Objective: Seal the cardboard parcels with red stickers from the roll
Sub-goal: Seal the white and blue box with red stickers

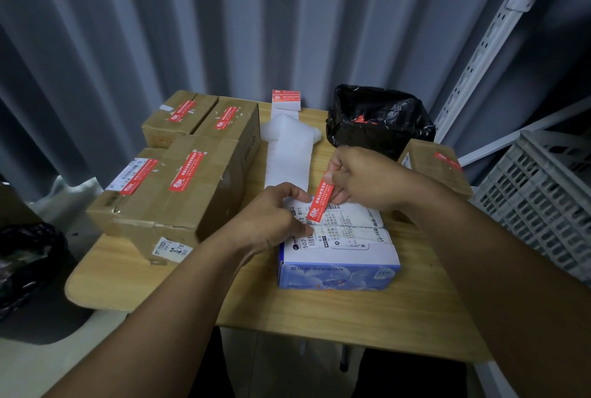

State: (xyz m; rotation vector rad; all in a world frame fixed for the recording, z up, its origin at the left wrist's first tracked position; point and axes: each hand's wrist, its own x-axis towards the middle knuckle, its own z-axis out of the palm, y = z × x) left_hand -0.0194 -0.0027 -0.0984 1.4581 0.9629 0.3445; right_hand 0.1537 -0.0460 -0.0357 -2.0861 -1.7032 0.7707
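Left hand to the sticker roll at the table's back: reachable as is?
Likely yes: left hand grips nothing, and the lane to the sticker roll runs free between cardboard parcels and black bag.

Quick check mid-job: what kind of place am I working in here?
Probably a small parcel-dispatch storeroom: labelled cardboard parcels stacked on a wooden table, a sticker roll at its back edge, and slotted metal shelving with a plastic crate on the right.
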